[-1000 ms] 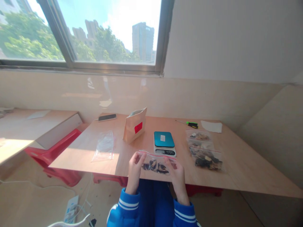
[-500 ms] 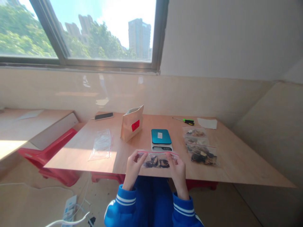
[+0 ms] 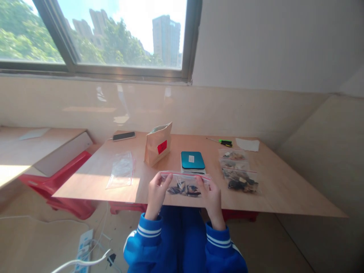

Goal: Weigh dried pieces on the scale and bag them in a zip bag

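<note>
Between my two hands is a clear zip bag (image 3: pixel 183 188) with a red seal line, holding dark and pale dried pieces. My left hand (image 3: pixel 157 191) pinches its upper left corner, thumb on the near side. At the upper right corner my right hand (image 3: pixel 209 192) grips the same bag. Just behind it sits a kitchen scale (image 3: pixel 192 160) with a blue-green top and a small white label; its display is mostly hidden by the bag. To the right lie several filled zip bags (image 3: pixel 241 181), overlapping in a column.
A brown paper pouch (image 3: pixel 157 146) with a red label stands open-topped left of the scale. Flat clear bags (image 3: pixel 121 170) and a phone (image 3: pixel 123 136) lie farther left. At the back right are green-and-black screwdrivers (image 3: pixel 225 142) and white paper (image 3: pixel 247 144). Red stools (image 3: pixel 127 207) stand under the table.
Both hands have raised the zip bag slightly toward the scale, and it now covers most of the display. The dried pieces inside have shifted. My view has tilted down a little.
</note>
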The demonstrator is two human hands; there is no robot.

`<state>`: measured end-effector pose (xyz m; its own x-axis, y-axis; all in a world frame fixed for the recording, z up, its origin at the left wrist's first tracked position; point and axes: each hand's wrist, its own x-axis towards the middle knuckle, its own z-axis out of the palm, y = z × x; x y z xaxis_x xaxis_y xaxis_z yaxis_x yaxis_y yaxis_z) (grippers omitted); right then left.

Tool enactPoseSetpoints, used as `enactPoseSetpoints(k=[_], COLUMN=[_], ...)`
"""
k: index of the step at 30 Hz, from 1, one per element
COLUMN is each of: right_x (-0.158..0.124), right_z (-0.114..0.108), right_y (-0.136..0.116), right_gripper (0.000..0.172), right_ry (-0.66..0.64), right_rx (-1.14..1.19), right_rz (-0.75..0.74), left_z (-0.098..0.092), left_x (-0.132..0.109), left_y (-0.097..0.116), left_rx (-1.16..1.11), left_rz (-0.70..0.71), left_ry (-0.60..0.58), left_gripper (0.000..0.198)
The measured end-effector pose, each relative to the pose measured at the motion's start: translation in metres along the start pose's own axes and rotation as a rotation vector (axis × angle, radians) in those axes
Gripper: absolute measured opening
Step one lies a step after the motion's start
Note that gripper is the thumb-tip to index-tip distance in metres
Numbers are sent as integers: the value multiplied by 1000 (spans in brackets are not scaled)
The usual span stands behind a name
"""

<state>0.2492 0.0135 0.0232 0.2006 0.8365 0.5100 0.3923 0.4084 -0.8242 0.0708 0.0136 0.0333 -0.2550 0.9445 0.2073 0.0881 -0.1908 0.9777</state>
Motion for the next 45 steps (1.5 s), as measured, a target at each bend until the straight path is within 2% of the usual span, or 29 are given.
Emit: enactPoseSetpoints(k=[5,10,16,19,25,30,34,41,45], right_x=[11,20,23,21,23,20,21,33,32], right_z=[7,7,7,9,11,14,8,-3,0], right_y=[-7,-9,1,7,-2,-11,-5,-12,-17], right_gripper=[25,31,32,29,25,25,24,5,12], right_ry=[57,56,-177,-191,-162,-87,-187,-285,-325], right_rx=[55,237,398,401,294,213,152,-320,-325], right_rz=[40,176,274,299,174,91,55,-222,-296], left_z=[3,5,6,6,5,5,4,9,11], left_x=[4,7,8,8,7,4,3,0,-4], left_y=[9,9,8,10,11,10,7,5,5], left_rx=[-103,-298,-303,-312,-355,-275,-156,-22,-34], left_rz=[-23,-138,-161,-161,-174,-97,-17,97,128], left_ry=[24,-126,-66,-67,-71,5,29,-82,-43], left_gripper=[25,27,26,27,25,26,23,20,22])
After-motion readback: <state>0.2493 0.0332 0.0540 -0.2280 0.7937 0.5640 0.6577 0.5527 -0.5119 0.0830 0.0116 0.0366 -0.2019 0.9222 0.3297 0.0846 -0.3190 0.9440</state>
